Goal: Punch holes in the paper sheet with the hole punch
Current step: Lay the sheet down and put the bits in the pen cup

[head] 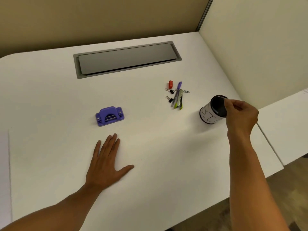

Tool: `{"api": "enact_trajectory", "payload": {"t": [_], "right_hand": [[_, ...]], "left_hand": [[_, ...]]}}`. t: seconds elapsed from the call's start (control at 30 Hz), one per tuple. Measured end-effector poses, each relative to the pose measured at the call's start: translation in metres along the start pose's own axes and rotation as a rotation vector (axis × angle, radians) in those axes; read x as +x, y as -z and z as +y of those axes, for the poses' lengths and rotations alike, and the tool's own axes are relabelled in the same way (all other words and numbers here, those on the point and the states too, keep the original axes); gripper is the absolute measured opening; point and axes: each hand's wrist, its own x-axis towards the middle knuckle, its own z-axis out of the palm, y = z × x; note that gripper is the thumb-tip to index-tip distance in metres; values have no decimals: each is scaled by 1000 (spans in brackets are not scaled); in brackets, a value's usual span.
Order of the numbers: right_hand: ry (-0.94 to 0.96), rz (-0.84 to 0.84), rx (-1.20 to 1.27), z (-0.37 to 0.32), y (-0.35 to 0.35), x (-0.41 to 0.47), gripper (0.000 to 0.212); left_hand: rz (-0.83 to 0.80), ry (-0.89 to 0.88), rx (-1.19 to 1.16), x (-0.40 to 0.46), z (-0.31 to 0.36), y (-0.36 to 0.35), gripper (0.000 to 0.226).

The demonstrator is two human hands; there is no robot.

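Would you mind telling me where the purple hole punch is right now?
In the head view, the hole punch sits left of centre on the white desk, just beyond the flat left hand.

**Open lane to the punch, clutter near the right hand**

Bare white desk point(50, 100) is lying open between the flat left hand point(106, 165) and the purple plastic hole punch point(110, 116). Beyond the right hand point(240, 115), a black-rimmed cylindrical cup point(212, 110) and scattered clips and pens point(176, 95) are blocking passage.

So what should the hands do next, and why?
Probably the right hand should set down the tilted black pen cup it grips by the rim, then reach for the purple hole punch. The punch sits untouched beyond the paper sheet, which the left hand presses flat.
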Motion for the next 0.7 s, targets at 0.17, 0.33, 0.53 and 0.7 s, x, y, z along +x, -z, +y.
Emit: {"api": "enact_trajectory", "payload": {"t": [0.17, 0.33, 0.53, 0.7], "right_hand": [[8, -39, -211, 17, -7, 25, 14], [59, -26, -296, 26, -7, 32, 18], [239, -23, -160, 18, -22, -11, 15], [320, -433, -252, 35, -58, -109, 9]], "left_hand": [[-13, -5, 6, 2, 0, 0, 107], [-25, -3, 15, 2, -1, -1, 108], [-22, -1, 11, 1, 0, 0, 108], [-34, 5, 10, 1, 1, 2, 107]]}}
